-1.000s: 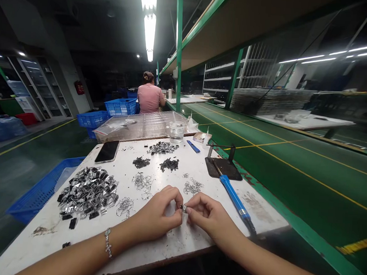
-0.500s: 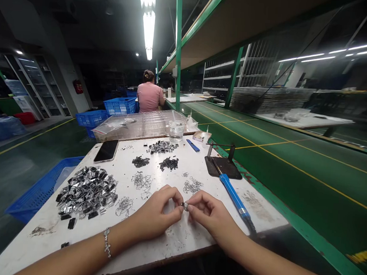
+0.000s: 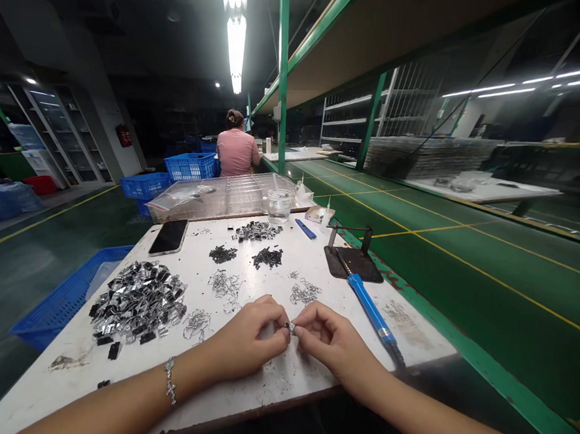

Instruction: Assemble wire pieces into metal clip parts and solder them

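Note:
My left hand (image 3: 248, 339) and my right hand (image 3: 329, 340) meet over the white table (image 3: 270, 386), near its front edge. Both pinch one small silver metal part (image 3: 290, 326) between thumb and fingertips. A bracelet sits on my left wrist. Left of my hands lies a big heap of shiny silver and black clips (image 3: 137, 299). Small piles of bent wire pieces (image 3: 224, 285) and another wire pile (image 3: 305, 293) lie just beyond my fingers.
A blue-handled soldering iron (image 3: 370, 310) rests on a black stand (image 3: 353, 263) at the right. Farther back are dark part piles (image 3: 268, 258), a phone (image 3: 169, 237), a glass cup (image 3: 278, 206) and clear trays (image 3: 222, 200). Blue crates (image 3: 59, 301) stand left. A person in pink (image 3: 236, 151) sits beyond.
My hands stay together on the small part, with only slight finger shifts. The view has tilted a little.

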`<state>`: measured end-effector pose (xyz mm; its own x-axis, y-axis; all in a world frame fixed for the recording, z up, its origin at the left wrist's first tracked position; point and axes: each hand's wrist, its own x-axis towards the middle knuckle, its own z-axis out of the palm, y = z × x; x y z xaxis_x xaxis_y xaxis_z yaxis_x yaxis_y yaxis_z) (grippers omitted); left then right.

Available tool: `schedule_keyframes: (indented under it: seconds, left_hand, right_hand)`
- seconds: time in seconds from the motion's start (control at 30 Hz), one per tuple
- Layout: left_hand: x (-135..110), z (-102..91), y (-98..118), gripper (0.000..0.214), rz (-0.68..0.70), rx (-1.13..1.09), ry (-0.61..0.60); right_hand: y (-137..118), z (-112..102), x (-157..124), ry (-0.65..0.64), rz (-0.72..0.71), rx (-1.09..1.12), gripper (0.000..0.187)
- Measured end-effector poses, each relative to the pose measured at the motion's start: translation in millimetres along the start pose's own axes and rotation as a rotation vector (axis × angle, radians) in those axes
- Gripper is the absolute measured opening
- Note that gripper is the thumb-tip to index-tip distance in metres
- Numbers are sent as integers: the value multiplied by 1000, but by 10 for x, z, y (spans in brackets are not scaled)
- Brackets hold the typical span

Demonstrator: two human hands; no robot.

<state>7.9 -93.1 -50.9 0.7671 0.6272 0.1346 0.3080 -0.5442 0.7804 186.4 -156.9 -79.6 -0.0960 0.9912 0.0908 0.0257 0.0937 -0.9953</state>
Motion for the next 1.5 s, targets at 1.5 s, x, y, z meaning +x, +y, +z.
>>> schedule_keyframes:
  seconds: [1.5]
  left_hand:
    - [15, -42, 29, 25, -66, -124, -72]
  right_hand:
    - [-81, 38, -6, -27, -48, -68, 19]
